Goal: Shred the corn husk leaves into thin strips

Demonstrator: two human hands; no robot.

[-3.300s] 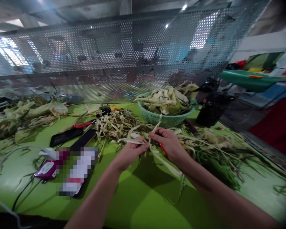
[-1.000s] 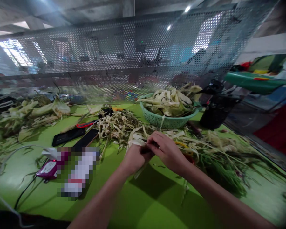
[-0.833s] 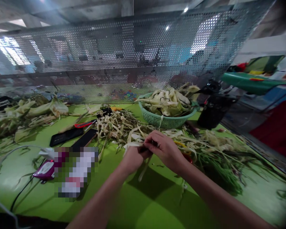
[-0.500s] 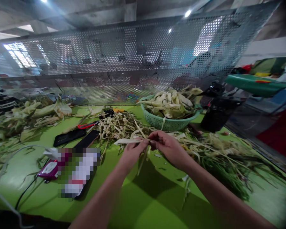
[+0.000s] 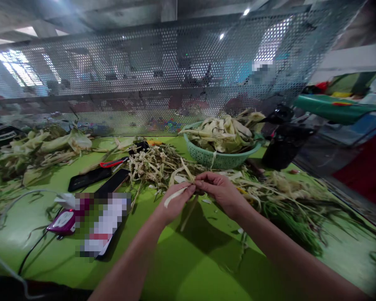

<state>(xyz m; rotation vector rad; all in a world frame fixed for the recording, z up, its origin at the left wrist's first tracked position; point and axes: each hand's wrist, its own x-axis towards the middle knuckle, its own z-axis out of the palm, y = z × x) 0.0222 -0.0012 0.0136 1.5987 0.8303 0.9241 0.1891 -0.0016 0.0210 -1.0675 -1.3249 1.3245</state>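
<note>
— What sat in the teal basket (image 5: 207, 158), right of centre?
— Pale husks (image 5: 224, 131), heaped above its rim. A black container (image 5: 283, 146) stood just beside it, contents hidden.
— Any writing?
— The purple device (image 5: 61, 221) at lower left bore a label, too small to read.
— And the hands?
— At mid-frame, the fingers of the left hand (image 5: 175, 202) and right hand (image 5: 221, 192) pinched one pale strip (image 5: 174, 195) above the green worktop (image 5: 181, 259), which was littered with scraps. A perforated metal screen (image 5: 144, 75) closed the back.

Bright overhead lamps, window glare upper left, soft shadows, blurred warped edges
</note>
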